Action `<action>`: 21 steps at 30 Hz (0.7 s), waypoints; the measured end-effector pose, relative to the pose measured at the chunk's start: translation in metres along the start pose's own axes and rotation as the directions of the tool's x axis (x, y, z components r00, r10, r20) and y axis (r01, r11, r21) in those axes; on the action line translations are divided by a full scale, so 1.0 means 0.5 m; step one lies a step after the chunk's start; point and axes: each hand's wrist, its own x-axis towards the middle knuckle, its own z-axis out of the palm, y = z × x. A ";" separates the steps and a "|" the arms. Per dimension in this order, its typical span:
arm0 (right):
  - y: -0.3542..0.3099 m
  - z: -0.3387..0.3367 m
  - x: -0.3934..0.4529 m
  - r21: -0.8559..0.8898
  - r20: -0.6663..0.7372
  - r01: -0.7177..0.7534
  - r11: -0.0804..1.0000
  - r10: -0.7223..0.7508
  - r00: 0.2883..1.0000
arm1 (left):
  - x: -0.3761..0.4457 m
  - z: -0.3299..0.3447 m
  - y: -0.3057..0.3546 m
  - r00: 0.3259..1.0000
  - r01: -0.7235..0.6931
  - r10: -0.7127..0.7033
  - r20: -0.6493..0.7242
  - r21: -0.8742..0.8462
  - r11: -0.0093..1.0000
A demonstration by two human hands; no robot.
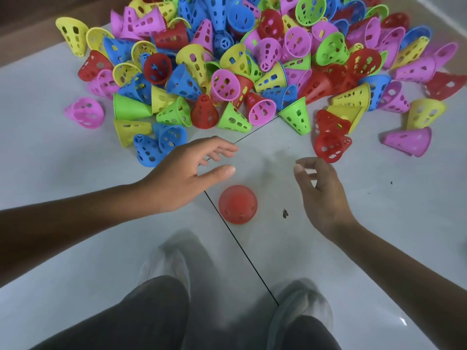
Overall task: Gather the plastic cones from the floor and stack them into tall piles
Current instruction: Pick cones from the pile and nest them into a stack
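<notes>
Red cone (237, 204) below thumb (222, 172)

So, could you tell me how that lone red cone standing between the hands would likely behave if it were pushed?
The red cone looks thin and full of holes, so it is probably light and would slide easily on the glossy floor. Standing on its wide rim, it seems unlikely to tip; once on its side, it would probably roll in a curve.

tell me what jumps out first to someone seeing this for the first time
A big jumbled heap of coloured cones fills the top of the view. Nearer, one red cone stands alone on the floor between an open left hand and the right hand, whose fingertips reach toward another red cone.
</notes>
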 end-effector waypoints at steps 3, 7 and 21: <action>0.007 -0.011 0.043 -0.170 -0.003 0.069 0.983 -0.070 0.998 | 0.035 -0.009 -0.022 1.000 -0.009 0.010 -0.029 0.037 0.999; 0.015 -0.025 0.091 -0.339 0.077 0.120 0.933 -0.100 0.992 | 0.088 -0.021 -0.051 0.998 -0.011 0.018 -0.054 0.140 0.990; -0.031 -0.049 0.231 -0.580 0.190 0.063 0.812 0.059 0.980 | 0.216 -0.056 -0.083 0.999 0.043 -0.045 -0.002 0.383 0.923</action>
